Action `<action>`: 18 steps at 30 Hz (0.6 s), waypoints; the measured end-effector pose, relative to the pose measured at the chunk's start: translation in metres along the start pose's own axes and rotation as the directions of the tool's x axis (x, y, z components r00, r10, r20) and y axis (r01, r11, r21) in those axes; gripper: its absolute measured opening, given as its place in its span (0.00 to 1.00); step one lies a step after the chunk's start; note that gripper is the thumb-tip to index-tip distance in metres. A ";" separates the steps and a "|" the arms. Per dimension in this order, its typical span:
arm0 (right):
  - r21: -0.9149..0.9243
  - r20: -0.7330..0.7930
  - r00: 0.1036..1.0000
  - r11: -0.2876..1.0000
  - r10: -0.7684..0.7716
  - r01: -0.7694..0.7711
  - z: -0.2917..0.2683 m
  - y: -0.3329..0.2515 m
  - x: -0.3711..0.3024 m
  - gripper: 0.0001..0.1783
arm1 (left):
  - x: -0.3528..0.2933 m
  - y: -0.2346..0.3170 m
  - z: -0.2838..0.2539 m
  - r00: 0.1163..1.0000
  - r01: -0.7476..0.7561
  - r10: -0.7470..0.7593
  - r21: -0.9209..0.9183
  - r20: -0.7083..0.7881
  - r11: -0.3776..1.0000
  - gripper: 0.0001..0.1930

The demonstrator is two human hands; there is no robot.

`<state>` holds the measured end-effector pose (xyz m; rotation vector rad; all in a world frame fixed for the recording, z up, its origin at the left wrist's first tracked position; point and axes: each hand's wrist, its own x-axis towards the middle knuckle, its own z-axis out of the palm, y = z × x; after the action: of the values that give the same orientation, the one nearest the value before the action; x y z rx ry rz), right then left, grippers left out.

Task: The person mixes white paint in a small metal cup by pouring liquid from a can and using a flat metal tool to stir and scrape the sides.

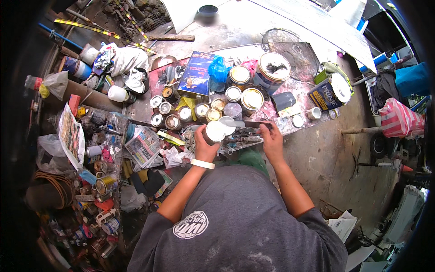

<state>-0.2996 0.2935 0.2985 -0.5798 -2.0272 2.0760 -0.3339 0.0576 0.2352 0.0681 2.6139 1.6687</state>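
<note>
My left hand (205, 144) wraps around a small can (215, 131) with a bright white top, at the near edge of the cluttered table. I cannot tell whether that white is paint or a lid. In my right hand (272, 139) is a flat tool with a dark handle (250, 123). Its pale, rounded end (231, 121) reaches left, just beside the white-topped can. Whether the two touch is unclear. Several small paint cans stand close beyond my hands, among them a can with a greyish-purple top (232, 110) and one with a yellowish top (214, 114).
Larger paint tins (273, 69), a blue rectangular tin (195, 75) and a fan grille (290, 54) stand farther back. A dark tin (327, 94) is at the right. Newspaper (142, 146) and many loose cans crowd the left. A striped bag (395, 119) hangs at right.
</note>
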 end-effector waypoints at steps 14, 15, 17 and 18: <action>-0.492 0.330 0.831 0.670 -0.447 0.556 0.016 0.002 -0.001 0.11 | -0.001 -0.007 -0.003 0.999 -0.046 0.046 0.052 -0.010 0.998 0.41; -0.493 0.334 0.832 0.670 -0.442 0.554 0.017 0.000 -0.001 0.11 | -0.001 -0.007 -0.003 0.999 -0.044 0.045 0.053 -0.008 0.998 0.40; -0.493 0.317 0.851 0.694 -0.418 0.524 0.017 0.000 -0.002 0.10 | -0.002 -0.009 -0.003 0.999 -0.032 0.032 0.007 -0.024 0.999 0.41; -0.492 0.295 0.868 0.716 -0.398 0.496 0.017 0.001 -0.002 0.09 | -0.002 -0.009 -0.002 0.999 -0.026 0.025 -0.016 -0.032 1.000 0.41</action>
<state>-0.3040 0.2771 0.2977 0.0514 -2.5602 1.2769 -0.3322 0.0517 0.2275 0.0754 2.6331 1.7131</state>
